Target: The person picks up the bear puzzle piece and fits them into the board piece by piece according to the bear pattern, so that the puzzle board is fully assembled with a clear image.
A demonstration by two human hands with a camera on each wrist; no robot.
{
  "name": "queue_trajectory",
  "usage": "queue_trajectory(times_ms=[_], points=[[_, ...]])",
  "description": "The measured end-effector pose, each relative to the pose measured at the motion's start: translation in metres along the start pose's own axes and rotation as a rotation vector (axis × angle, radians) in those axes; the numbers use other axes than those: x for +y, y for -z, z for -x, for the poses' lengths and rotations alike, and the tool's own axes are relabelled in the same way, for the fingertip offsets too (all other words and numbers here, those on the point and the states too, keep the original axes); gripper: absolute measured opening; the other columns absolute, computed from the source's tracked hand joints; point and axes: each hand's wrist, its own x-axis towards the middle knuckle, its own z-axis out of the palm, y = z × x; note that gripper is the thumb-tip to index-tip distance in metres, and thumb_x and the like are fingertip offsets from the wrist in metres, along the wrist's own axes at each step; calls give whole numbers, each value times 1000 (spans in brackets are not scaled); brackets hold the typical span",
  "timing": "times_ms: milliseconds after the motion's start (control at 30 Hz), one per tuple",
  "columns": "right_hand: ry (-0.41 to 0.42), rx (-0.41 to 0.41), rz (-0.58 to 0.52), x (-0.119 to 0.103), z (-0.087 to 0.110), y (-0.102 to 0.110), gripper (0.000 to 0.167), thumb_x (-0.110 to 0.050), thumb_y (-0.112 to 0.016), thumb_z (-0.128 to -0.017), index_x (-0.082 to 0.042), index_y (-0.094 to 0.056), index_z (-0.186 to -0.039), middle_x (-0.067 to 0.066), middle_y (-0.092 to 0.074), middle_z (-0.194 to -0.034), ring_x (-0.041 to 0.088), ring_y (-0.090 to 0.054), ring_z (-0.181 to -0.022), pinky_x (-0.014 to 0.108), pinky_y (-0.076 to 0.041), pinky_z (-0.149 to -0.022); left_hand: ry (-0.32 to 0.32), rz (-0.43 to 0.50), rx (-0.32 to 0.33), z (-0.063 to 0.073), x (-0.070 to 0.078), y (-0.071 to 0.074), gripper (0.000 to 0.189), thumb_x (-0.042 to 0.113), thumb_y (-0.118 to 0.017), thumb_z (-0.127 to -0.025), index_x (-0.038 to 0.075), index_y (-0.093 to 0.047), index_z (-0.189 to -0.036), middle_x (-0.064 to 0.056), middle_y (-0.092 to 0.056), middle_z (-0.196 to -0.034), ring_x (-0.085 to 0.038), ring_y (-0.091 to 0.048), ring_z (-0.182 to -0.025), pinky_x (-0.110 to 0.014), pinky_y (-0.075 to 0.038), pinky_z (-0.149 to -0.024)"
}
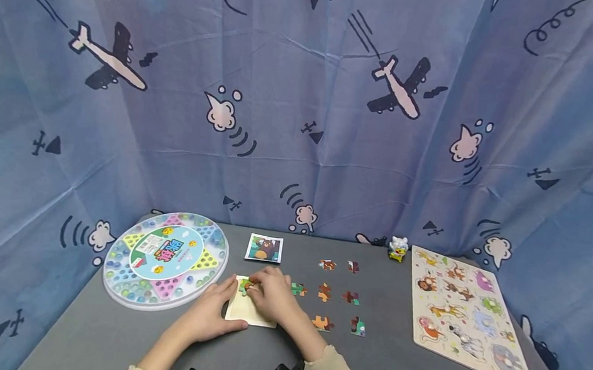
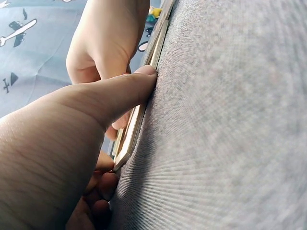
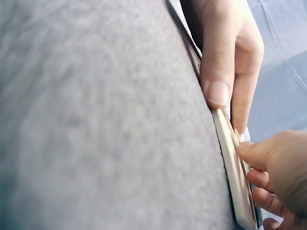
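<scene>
A pale wooden puzzle tray point(image 1: 236, 313) lies on the grey table, with some colourful jigsaw pieces in its upper left corner. My left hand point(image 1: 211, 311) holds it, thumb along the near edge and fingers at the left side; the thumb shows on that edge in the left wrist view. Over the tray, my right hand point(image 1: 273, 293) pinches a jigsaw piece point(image 1: 249, 286) beside the left fingertips. Most of that piece is hidden by the fingers. In the right wrist view the right thumb point(image 3: 254, 154) sits low at the tray's inner surface.
Several loose jigsaw pieces point(image 1: 324, 292) lie in rows right of the tray, some near the right forearm. A bear picture card point(image 1: 264, 248) is behind it. A round board game point(image 1: 165, 262) lies left; an animal board point(image 1: 466, 314) and a small figurine point(image 1: 398, 248) are right.
</scene>
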Motion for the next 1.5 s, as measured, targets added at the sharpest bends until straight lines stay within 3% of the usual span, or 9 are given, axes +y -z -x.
queue_trajectory(times_ms=[533, 733, 867, 1167, 1500], points=[[-56, 3, 34, -4, -3, -7, 22, -26, -81, -94, -17, -84, -113, 1, -72, -112, 19, -63, -106, 36, -40, -81, -1, 1, -8, 1, 0, 0, 105, 56, -86, -83, -7, -45, -156, -22, -36, -169, -45, -42, -147, -61, -41, -117], [-93, -5, -7, -6, -5, -6, 22, -24, -82, -93, -16, -84, -114, 2, -72, -115, 22, -64, -109, 37, -40, -81, 4, -5, 4, -1, 2, 1, 104, 57, -86, -83, -5, -46, -157, -22, -35, -169, -48, -39, -149, -64, -39, -118], [-100, -3, -37, -5, -5, -5, 22, -24, -82, -93, -16, -84, -114, 3, -72, -114, 20, -64, -103, 36, -38, -79, -22, -30, 22, -2, 2, 1, 101, 56, -86, -84, -1, -47, -157, -20, -34, -170, -47, -37, -149, -65, -38, -118], [-105, -2, -77, -3, -4, -7, 22, -23, -84, -92, -14, -84, -113, 2, -73, -112, 18, -63, -97, 36, -37, -79, -147, -73, 11, 0, -1, 0, 89, 50, -82, -89, 1, -51, -156, -15, -45, -165, -40, -42, -149, -62, -39, -119], [-70, -43, -85, 0, -6, -2, 23, -21, -84, -92, -15, -83, -114, 0, -71, -109, 15, -62, -94, 35, -36, -77, -148, -117, 3, 0, 0, 0, 89, 53, -79, -91, 0, -50, -156, -14, -47, -165, -40, -41, -151, -63, -38, -119]])
